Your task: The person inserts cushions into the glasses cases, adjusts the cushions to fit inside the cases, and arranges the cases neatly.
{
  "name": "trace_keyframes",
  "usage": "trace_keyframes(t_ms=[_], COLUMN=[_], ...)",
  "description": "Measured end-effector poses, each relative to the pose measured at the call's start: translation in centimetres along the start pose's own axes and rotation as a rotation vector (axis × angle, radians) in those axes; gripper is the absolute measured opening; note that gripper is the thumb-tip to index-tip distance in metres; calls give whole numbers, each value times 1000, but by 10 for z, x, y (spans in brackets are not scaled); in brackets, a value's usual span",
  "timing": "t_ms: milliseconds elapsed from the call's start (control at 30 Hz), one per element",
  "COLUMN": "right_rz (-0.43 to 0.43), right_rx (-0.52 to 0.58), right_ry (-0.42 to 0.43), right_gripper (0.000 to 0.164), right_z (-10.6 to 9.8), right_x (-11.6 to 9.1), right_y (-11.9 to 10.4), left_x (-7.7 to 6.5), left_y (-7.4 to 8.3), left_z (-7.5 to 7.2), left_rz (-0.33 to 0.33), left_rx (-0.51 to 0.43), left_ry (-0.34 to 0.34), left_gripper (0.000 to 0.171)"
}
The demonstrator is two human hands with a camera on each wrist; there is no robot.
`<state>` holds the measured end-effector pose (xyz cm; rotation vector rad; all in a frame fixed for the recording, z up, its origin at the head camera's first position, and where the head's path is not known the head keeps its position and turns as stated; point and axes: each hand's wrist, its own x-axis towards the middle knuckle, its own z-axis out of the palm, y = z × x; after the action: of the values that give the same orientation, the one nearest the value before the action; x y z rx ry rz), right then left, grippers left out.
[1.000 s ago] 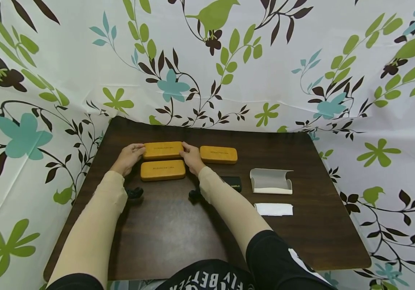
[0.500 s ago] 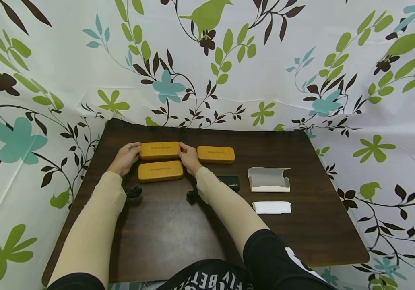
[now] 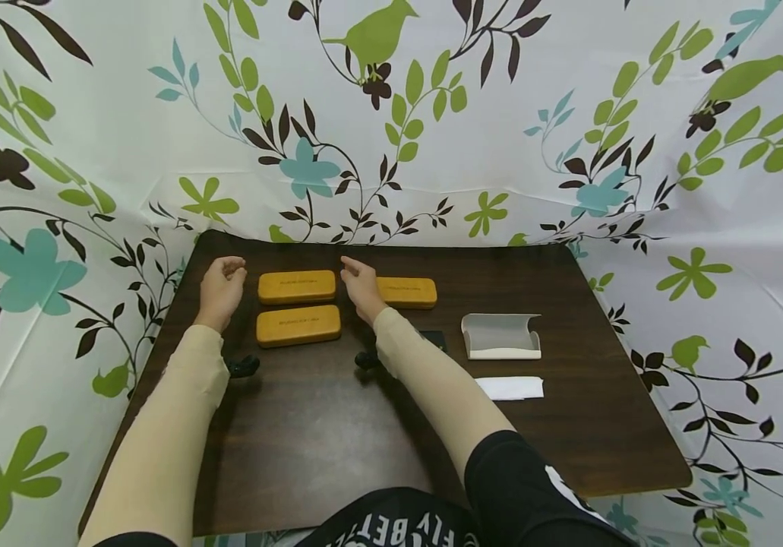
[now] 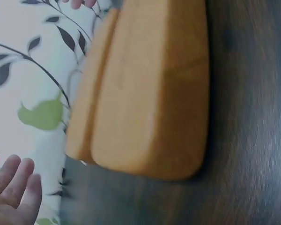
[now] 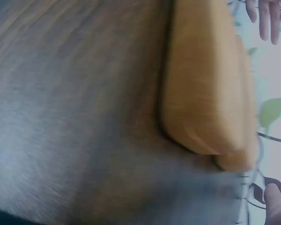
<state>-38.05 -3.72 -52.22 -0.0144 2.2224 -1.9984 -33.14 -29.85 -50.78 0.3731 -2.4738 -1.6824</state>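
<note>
Two flat, rounded yellow cases with faint lettering lie one behind the other on the table: the back case (image 3: 295,287) and the front case (image 3: 298,327). My left hand (image 3: 222,292) is held off their left ends with its fingers relaxed, holding nothing. On the other side my right hand (image 3: 362,289) is apart from the back case, fingers extended. It overlaps the left end of a third yellow case (image 3: 410,292) in the head view. Both wrist views show the front case (image 4: 150,93) large and blurred, with left-hand fingers (image 4: 18,192) beyond its end.
A dark case (image 3: 436,339) is partly hidden by the right forearm. Farther right stand an open white case (image 3: 500,338) and, nearer me, a folded white cloth-like piece (image 3: 513,388). A patterned curtain (image 3: 432,175) borders the brown table (image 3: 323,456).
Both hands have let go of the back yellow case. The left hand has drawn away to the left, and the right hand has come away from its right end. The cases stay in place.
</note>
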Motion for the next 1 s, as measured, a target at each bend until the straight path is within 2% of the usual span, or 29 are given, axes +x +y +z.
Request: trace_keyframes(t_ms=[67,167,267,467,633,800,900,1000], right_rz=[-22,-34,-18,20,29,43,69,73], right_rx=[43,134,226,313,316,270,241,225], right_ry=[24,21,-3,-66,-160,-234,-260,-292], right_gripper=[34,28,25,28,33,34,34,35], right_z=[-7,-18,-27,-42,-49,-60,-69,-78], right_x=[-3,-9,-18,-40,-58,-78,-91,-104], right_y=[-7,-14,-17,-19,-19,-15,-10,-3], left_x=[-6,-18,-31,-57,-75,-91,-103,-114], left_y=[7,15,19,22,33,39,38,39], left_z=[1,5,10,25,42,62,73,82], left_rz=[32,48,49,23,2,-44,-57,-48], left_rx=[46,38,-12,-111,-204,-296,-316,-296], left_ry=[33,25,-1,-80,-191,-341,-431,-517], left_gripper=[40,37,35,30,33,36,38,42])
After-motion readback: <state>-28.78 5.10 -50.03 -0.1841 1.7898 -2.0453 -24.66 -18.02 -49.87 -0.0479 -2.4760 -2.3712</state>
